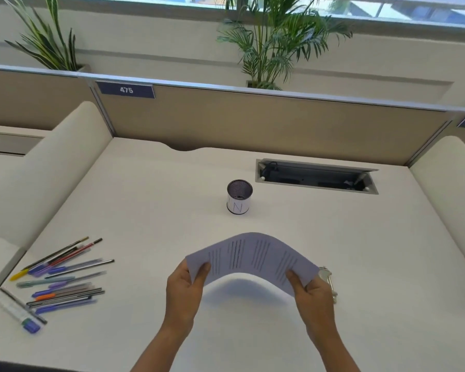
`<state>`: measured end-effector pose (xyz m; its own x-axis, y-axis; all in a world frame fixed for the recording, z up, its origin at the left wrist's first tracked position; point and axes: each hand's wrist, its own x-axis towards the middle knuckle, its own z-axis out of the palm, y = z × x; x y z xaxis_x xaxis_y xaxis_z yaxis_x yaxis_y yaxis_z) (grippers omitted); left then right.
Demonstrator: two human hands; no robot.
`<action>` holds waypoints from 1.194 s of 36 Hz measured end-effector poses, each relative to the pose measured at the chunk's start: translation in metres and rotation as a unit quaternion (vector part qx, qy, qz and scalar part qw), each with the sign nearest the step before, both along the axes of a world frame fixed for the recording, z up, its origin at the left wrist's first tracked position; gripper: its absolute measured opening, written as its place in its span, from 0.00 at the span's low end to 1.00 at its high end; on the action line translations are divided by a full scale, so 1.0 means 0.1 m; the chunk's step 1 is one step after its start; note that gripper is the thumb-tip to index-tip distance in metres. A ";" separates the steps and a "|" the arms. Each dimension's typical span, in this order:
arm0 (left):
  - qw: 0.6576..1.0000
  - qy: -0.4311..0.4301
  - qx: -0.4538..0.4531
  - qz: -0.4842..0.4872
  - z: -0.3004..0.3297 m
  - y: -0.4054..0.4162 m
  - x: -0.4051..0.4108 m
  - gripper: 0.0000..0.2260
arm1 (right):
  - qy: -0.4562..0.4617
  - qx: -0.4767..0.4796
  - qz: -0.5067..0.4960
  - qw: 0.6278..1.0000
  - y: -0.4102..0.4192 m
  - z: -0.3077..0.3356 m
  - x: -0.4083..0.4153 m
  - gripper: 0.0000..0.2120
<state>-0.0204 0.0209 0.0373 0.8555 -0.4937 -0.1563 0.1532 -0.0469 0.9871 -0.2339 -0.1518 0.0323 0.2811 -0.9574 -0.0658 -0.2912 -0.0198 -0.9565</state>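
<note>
A printed sheet of paper (253,257) with several columns of text arches upward above the white desk (253,331). My left hand (184,294) pinches its left edge, thumb on top. The right edge is pinched the same way by my right hand (313,296). Beyond the paper stands a mesh pen cup (239,197) with a white label, upright and empty as far as I can see. A metal clip (329,277) lies on the desk just behind my right hand, partly hidden.
Several pens and markers (62,277) lie scattered at the desk's left front. An open cable tray (317,177) sits recessed at the back right. Padded partitions flank both sides, and a divider panel labelled 475 (126,89) closes the back.
</note>
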 end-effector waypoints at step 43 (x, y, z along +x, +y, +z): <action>0.977 0.182 -0.012 0.108 -0.23 -0.06 -0.30 0.08 | -0.310 0.353 -0.067 0.880 0.50 0.15 0.31 0.22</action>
